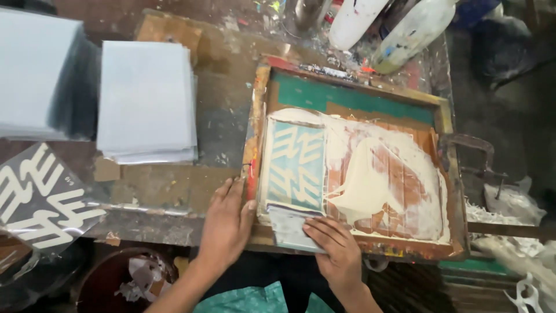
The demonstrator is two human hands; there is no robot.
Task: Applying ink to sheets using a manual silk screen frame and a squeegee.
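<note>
Here, both flat open grips, left hand [227, 223] and right hand [336, 249], on wooden screen frame [353, 87]; sheet stack [146, 101] apart.

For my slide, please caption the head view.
Both hands, left and right, press on a paint-covered screen frame.
</note>
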